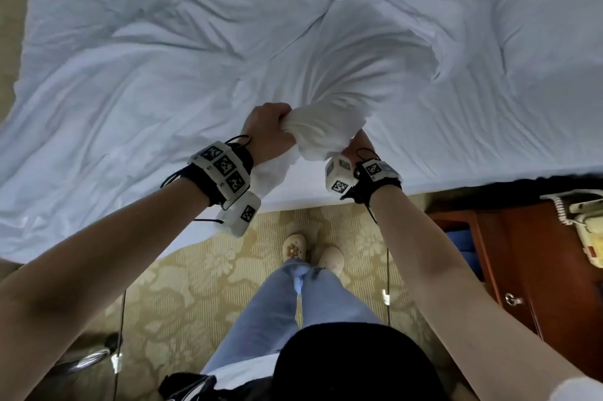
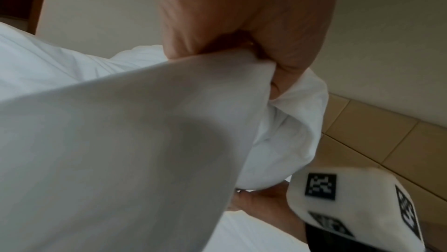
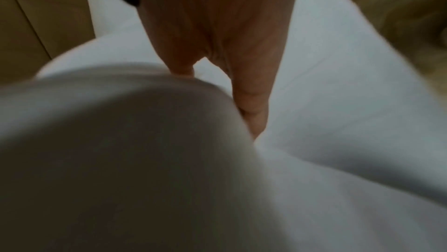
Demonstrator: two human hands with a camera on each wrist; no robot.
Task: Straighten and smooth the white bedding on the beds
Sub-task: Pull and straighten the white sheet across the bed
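Wide bed [image 1: 538,152]: carries crumpled white cotton bedding [image 1: 163,74], creased throughout, spilling over the near edge at left. Patterned beige carpet floor [image 1: 202,289]: bears bed and reddish-brown wooden nightstand [image 1: 535,263] at right.

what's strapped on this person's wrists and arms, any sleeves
No sleeves: both forearms are bare. The left wrist and the right wrist each wear a black strap carrying white blocks printed with black-and-white square markers, with thin black cables looping off them.
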